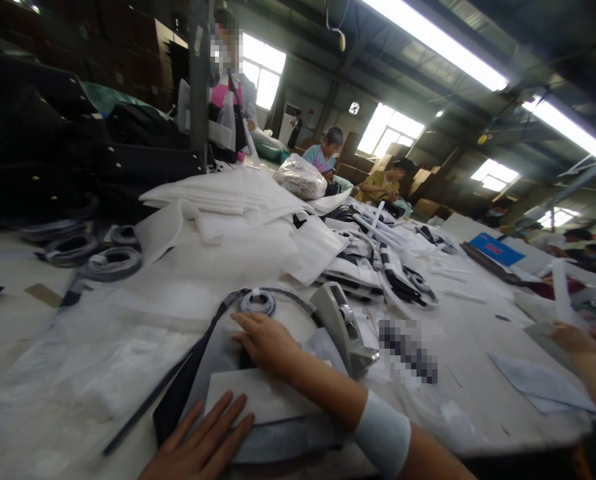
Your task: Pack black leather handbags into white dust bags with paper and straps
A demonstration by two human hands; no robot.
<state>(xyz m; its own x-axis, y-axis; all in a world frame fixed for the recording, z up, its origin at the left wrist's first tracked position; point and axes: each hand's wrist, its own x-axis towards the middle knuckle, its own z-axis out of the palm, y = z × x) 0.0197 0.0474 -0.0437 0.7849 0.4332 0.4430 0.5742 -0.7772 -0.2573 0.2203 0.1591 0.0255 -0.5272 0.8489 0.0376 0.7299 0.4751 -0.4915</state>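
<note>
In front of me on the table lies a grey and dark navy fabric piece, apparently a bag, with a long dark strip at its left side. A white sheet rests on top of it. My left hand lies flat with fingers spread on the bag and the sheet's lower left corner. Above the sheet, my right hand has its fingers stretched out over the bag's upper part. Just beyond its fingertips is a coiled grey strap. A grey tape dispenser stands right of my right hand.
Stacked white foam sheets lie beyond the bag. Strap coils and black bags are at left. Clear plastic covers the near left. At right are a blue box and a co-worker's hand. Other people work farther back.
</note>
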